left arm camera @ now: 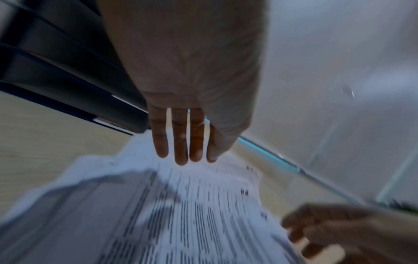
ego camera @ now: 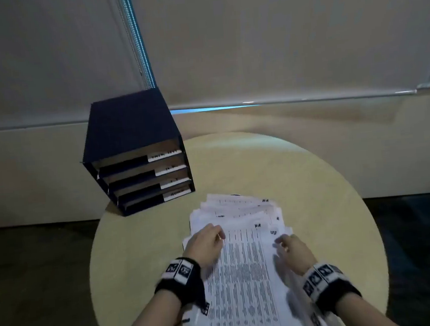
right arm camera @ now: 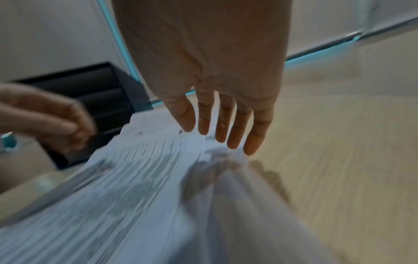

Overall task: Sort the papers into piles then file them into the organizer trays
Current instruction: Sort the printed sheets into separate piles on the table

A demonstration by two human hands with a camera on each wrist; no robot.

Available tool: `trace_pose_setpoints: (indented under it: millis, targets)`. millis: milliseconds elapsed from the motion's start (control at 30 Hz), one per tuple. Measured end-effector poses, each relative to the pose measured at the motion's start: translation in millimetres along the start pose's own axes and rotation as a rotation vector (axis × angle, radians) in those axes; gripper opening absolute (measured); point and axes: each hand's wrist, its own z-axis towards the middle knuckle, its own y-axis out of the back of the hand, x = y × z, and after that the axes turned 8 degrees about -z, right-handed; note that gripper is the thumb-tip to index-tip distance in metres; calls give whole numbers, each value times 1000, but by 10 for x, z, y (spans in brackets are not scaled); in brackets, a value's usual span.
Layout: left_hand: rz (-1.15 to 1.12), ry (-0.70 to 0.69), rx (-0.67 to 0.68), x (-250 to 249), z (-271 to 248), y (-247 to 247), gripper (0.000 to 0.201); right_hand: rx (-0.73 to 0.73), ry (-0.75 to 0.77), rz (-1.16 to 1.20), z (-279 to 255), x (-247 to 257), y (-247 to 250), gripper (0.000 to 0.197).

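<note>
A loose, fanned stack of printed papers (ego camera: pixel 244 269) lies on the near half of the round table, with handwritten marks in the top right corners of the sheets. My left hand (ego camera: pixel 210 240) is over the stack's left side, its fingers (left arm camera: pixel 181 141) straight and together just above the top sheet. At the stack's right edge is my right hand (ego camera: pixel 290 247), fingers (right arm camera: pixel 226 123) straight and slightly spread. Neither hand holds a sheet. The wrist views are blurred, so I cannot tell whether the fingertips touch the paper (left arm camera: pixel 158 205). The dark blue organizer (ego camera: pixel 130 133) stands at the back left with four labelled trays.
The pale round table (ego camera: pixel 314 180) has bare wood to the right of and behind the papers. The organizer sits at the table's left rim, its tray openings facing the papers. A low ledge and roller blinds (ego camera: pixel 276 40) stand behind the table, with dark floor on both sides.
</note>
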Motion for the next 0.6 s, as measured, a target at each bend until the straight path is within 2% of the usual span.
trace_pose_setpoints:
  millis: [100,167,267,333,400,500,600]
  targets:
    - [244,7,159,-22,178,-227,42,30,-2,-239,-72,183,-211,29]
    - [368,56,203,25,214,-326,68,30,-1,-334,-169,248,-302,33]
    - [441,90,235,198,285,-377,101,38,-30,-353,-166,185,-330,39]
    - [476,80,231,219,360,-322,111,61,-46,-302,-131,173,-323,47]
    - [526,28,161,175,392,-284,98,85,-107,-157,-114,166,-306,56]
    - [573,-65,-10,79,360,-230,51,103,-216,62,-113,169,-269,51]
    - [513,-125,-55,27,332,-146,21,125,-220,150,-59,150,-214,46]
